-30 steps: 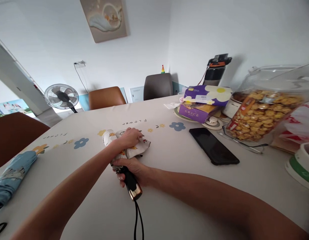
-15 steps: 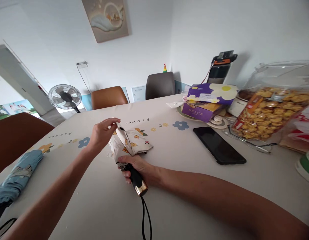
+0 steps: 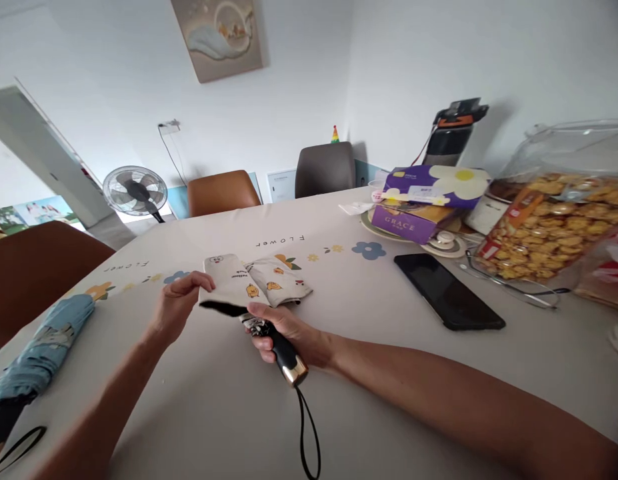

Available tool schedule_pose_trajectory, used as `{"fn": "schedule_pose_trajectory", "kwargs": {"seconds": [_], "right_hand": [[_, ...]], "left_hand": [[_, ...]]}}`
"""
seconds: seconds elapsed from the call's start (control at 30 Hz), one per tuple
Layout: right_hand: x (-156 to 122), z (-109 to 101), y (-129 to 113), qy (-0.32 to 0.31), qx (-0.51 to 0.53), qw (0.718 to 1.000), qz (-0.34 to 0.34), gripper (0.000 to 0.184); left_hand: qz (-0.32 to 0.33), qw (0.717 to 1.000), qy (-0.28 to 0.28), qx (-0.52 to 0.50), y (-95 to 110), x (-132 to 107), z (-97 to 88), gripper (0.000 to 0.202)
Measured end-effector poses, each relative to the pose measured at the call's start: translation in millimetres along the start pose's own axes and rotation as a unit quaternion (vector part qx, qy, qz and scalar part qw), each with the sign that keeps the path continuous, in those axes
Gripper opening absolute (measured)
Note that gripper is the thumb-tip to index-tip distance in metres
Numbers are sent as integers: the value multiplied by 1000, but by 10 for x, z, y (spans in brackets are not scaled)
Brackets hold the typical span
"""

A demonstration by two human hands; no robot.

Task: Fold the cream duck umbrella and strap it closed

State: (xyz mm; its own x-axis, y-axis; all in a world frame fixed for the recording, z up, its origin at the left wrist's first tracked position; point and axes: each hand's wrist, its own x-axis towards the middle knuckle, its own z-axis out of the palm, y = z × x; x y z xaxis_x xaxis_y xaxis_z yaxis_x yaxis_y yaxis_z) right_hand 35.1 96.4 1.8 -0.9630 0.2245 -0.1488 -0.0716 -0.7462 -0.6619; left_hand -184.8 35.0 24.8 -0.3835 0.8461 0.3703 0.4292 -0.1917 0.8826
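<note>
A white folding umbrella (image 3: pixel 283 280) with small yellow cartoon prints lies over the table, its canopy loosely gathered. My right hand (image 3: pixel 283 330) wraps round the top of its black handle, which has a gold end and a black wrist loop; the thumb presses on the fabric. My left hand (image 3: pixel 181 303) pinches the left edge of one canopy panel and holds it spread out flat to the left, with a strip of black underside showing along the near edge. At the far left lies a blue folded umbrella (image 3: pixel 46 347), touched by neither hand.
On the right are a black phone (image 3: pixel 449 291), eyeglasses (image 3: pixel 513 283), a purple box (image 3: pixel 401 223), a clear jar of snacks (image 3: pixel 553 220) and a dark bottle (image 3: pixel 446 140). Chairs (image 3: pixel 223 193) and a fan (image 3: pixel 136 192) stand beyond the table (image 3: pixel 229 413).
My left hand has come left and nearer, drawing the canopy panel out flat from its upright fold. My right hand keeps its hold on the handle. The view has shifted slightly.
</note>
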Motion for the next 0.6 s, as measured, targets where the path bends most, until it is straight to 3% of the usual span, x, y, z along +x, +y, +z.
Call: {"fn": "schedule_pose_trajectory", "kwargs": {"seconds": [0.2,0.33,0.4,0.43,0.5,0.57,0.6], "right_hand": [[14,52,-7,56,-38,997,29,53],[-8,110,23,78,-113,990,42,38],[-17,126,53,83,-154,984,43,30],[-17,129,70,86,-171,981,41,28],[-11,129,101,89,-199,976,28,25],[0,129,122,92,-214,972,14,24],[5,131,128,95,-220,971,13,24]], "left_hand": [[-55,987,-148,-5,27,-11,-215,14],[-76,973,-211,60,105,20,-282,15],[-98,966,-207,122,120,39,-291,16],[-108,966,-172,159,127,43,-285,16],[-88,969,-27,228,155,24,-239,20],[11,954,141,265,217,-38,-128,24],[88,940,191,268,255,-80,-47,25]]}}
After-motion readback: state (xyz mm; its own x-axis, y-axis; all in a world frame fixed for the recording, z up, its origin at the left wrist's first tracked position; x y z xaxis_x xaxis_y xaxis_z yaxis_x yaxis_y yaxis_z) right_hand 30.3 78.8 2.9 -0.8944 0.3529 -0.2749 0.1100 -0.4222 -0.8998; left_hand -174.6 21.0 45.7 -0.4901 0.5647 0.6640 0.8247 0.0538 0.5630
